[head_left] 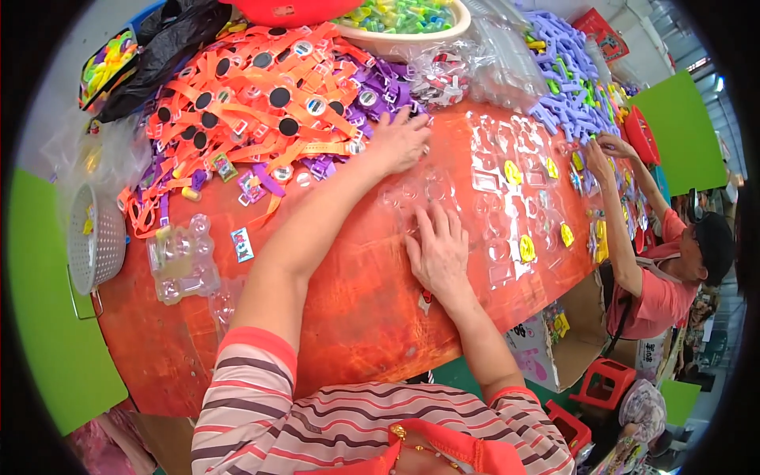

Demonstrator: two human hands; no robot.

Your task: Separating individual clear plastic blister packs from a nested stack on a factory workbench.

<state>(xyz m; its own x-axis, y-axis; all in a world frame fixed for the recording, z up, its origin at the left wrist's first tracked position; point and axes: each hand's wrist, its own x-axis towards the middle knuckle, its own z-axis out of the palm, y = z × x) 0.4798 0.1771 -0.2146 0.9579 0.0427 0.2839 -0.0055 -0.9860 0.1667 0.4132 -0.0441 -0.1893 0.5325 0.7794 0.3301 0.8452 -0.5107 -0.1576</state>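
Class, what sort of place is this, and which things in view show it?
Probably a workshop for small plastic goods: heaped orange straps, clear plastic trays laid in rows, and a co-worker at the same table.

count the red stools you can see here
2: one red stool at lower right beside the open cardboard box, another stool nearer the wearer's striped right sleeve. More may be hidden under the table.

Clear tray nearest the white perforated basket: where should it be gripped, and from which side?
Probably pinch the clear tray by its lower-left edge, coming from that side: bare tabletop borders it there, while another clear piece and the left forearm lie rightward.
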